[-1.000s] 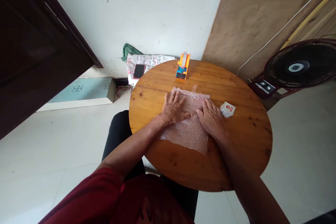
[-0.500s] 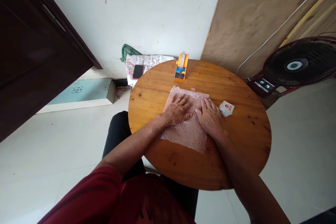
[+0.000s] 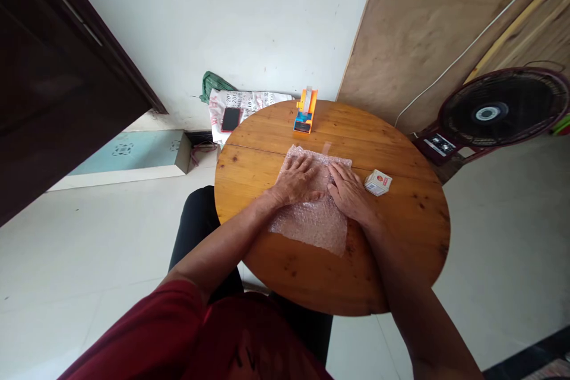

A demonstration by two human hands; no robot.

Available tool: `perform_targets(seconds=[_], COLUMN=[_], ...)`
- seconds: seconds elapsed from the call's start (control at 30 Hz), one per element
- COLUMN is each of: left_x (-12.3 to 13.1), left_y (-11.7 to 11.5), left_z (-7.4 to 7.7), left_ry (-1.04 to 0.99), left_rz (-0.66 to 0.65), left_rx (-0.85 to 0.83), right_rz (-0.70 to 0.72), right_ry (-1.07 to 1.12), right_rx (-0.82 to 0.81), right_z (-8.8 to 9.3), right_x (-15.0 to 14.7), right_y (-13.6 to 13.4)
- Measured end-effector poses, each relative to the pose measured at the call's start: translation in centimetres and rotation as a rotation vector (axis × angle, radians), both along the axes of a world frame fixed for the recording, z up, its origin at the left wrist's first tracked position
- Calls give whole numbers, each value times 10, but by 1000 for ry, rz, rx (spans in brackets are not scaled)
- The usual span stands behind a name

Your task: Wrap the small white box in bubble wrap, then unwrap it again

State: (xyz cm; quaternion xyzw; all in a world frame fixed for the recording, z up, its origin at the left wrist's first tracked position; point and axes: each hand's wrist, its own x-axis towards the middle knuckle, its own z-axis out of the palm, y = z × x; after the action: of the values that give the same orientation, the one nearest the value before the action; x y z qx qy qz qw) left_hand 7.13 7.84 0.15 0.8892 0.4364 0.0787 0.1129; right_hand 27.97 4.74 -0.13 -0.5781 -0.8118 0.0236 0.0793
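Both hands lie flat, palms down, on a sheet of bubble wrap (image 3: pixel 312 222) spread in the middle of a round wooden table (image 3: pixel 401 237). On the sheet's left half, the left hand (image 3: pixel 296 181) has its fingers spread and gripping nothing; the right hand (image 3: pixel 350 190) presses down just beside it, fingers stretched out toward the far edge, thumbs nearly meeting. A small strip of clear tape (image 3: pixel 328 147) sticks out at the sheet's far edge. Near the right hand, just off the wrap, sits a small white box with a red mark (image 3: pixel 377 182). Farther back, by the table's far rim, stands an orange tape dispenser (image 3: pixel 305 117). Beyond the table, on the floor, a dark phone (image 3: pixel 230 119) rests on a printed bag (image 3: pixel 253 101), and a fan (image 3: pixel 499 110) stands off to the right
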Motion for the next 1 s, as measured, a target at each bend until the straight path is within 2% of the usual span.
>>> perform_targets(seconds=[0.13,0.27,0.57,0.9,1.0], left_x=[-2,-2,-3,-5,-4], left_y=[0,-2,-4,-4,-5], left_z=[-2,-4,0,-2,-1], left_ry=[22,27,35,37,5], left_rz=[135,189,199,190,230], left_rx=[8,18,3,5,6], right_rz=[-64,-101,-115,-105,-107], right_ry=[-28,-50,-59,-92,-95], right_rx=[20,44,46,10,10], right_z=[-2,-2,-1,-1,-1], right_x=[0,-2,-1,0,0], right_y=[-2,-3,-3,-3,-3])
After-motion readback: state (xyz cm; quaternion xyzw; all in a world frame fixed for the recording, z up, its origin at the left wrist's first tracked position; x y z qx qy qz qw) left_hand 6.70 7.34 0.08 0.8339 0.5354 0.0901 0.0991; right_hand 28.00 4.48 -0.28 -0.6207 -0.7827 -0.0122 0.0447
